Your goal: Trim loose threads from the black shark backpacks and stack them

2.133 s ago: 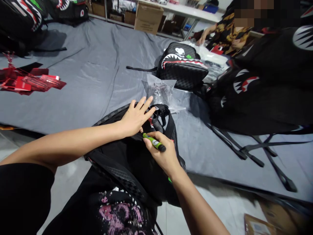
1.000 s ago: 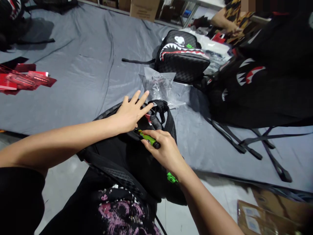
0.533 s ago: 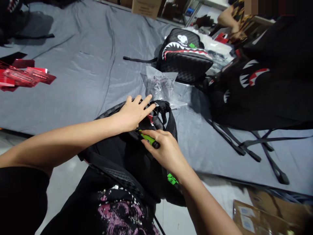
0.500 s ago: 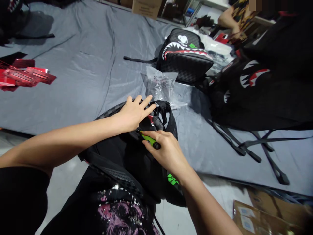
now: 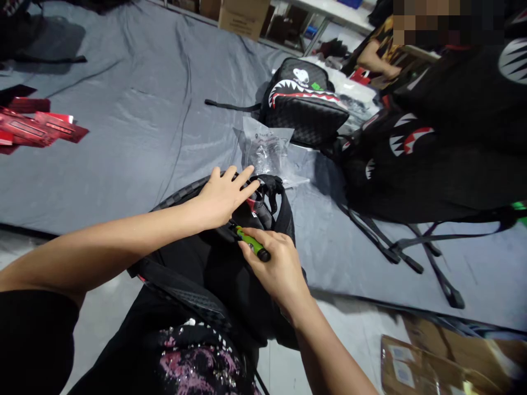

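The bag is at the near edge of the table, partly over the person's lap, with its dark inside facing up. A strap loop stands at its far right. The right hand is closed around the green tool, thumb and index finger on the barrel — black end toward the near right, tip directed far left at the bag. The left hand lies palm down over the bag's far side, fingers straight and spread; whether its mostly hidden thumb pinches the cloth cannot be told.

Just beyond the bag is a clear packet. Beyond that sits a backpack with a toothed-mouth print. Dark bags fill the right side, straps trailing toward the near edge. Red tags lie at left. Far right: a co-worker's arm. A carton stands at the far side; a brown package is at the near right.
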Action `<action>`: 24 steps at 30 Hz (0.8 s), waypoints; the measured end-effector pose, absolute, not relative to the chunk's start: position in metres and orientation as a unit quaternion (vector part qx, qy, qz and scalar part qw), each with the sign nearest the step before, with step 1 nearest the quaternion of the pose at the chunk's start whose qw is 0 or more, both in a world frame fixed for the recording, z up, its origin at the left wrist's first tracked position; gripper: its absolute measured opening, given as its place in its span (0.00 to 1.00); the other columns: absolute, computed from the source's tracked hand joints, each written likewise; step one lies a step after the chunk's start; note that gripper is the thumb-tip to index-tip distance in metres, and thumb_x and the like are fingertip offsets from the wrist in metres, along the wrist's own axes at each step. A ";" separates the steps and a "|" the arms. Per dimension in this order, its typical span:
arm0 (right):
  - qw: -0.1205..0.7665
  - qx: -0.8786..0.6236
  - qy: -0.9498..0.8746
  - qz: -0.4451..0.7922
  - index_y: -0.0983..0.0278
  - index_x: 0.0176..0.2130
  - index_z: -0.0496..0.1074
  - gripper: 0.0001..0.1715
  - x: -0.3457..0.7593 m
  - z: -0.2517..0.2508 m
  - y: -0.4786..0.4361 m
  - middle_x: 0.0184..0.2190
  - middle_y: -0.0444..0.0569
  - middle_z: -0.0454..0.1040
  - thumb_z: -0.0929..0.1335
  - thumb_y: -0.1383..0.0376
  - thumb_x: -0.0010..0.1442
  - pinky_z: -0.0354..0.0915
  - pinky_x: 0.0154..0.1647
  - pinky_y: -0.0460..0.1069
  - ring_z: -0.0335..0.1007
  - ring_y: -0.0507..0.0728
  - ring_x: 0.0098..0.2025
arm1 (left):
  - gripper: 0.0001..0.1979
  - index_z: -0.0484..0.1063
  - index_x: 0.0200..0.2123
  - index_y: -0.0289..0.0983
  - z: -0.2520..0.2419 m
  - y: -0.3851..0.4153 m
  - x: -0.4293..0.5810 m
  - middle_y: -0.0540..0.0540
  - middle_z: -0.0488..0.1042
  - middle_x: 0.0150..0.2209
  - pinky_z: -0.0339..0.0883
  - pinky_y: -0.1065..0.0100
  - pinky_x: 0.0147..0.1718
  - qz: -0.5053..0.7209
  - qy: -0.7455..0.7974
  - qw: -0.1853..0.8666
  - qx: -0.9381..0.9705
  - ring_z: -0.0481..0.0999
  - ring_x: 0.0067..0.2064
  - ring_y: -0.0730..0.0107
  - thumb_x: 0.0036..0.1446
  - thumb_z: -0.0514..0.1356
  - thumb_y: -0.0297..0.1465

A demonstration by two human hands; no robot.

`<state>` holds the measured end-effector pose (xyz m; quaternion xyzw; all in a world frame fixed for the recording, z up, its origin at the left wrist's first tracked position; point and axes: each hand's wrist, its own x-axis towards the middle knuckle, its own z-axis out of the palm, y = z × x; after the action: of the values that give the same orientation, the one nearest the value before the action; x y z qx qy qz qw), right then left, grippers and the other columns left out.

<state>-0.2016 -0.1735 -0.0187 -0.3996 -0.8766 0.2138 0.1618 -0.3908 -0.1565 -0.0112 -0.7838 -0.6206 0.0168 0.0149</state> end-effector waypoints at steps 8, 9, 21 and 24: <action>0.183 -0.407 -0.858 0.254 0.61 0.44 0.77 0.12 -0.205 -0.019 -0.174 0.40 0.46 0.80 0.71 0.67 0.59 0.65 0.47 0.55 0.76 0.59 0.40 | 0.44 0.46 0.69 0.41 -0.010 -0.157 -0.391 0.39 0.41 0.71 0.56 0.50 0.55 0.022 -0.621 0.020 -0.783 0.53 0.64 0.45 0.53 0.64 0.36; 0.187 -0.405 -0.854 0.268 0.61 0.44 0.77 0.12 -0.205 -0.019 -0.174 0.40 0.46 0.80 0.71 0.67 0.59 0.66 0.47 0.55 0.76 0.58 0.41 | 0.44 0.46 0.69 0.42 -0.011 -0.157 -0.391 0.39 0.41 0.71 0.56 0.50 0.55 0.022 -0.622 0.019 -0.783 0.53 0.64 0.45 0.53 0.64 0.36; 0.206 -0.407 -0.843 0.284 0.60 0.44 0.77 0.11 -0.210 -0.022 -0.174 0.40 0.44 0.81 0.71 0.67 0.59 0.64 0.49 0.55 0.76 0.58 0.42 | 0.45 0.47 0.69 0.41 -0.013 -0.156 -0.391 0.38 0.41 0.71 0.55 0.49 0.55 0.016 -0.622 0.018 -0.783 0.54 0.64 0.44 0.53 0.65 0.37; 0.183 -0.413 -0.850 0.270 0.60 0.44 0.77 0.12 -0.212 -0.018 -0.172 0.39 0.44 0.81 0.71 0.68 0.58 0.65 0.48 0.55 0.76 0.58 0.41 | 0.44 0.48 0.68 0.41 -0.013 -0.156 -0.391 0.38 0.42 0.71 0.56 0.50 0.54 0.011 -0.622 0.020 -0.783 0.54 0.63 0.44 0.53 0.66 0.37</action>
<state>-0.2123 -0.1725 -0.0181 -0.4134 -0.8502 0.2697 0.1828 -0.3909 -0.1564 -0.0128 -0.7829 -0.6217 0.0113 0.0202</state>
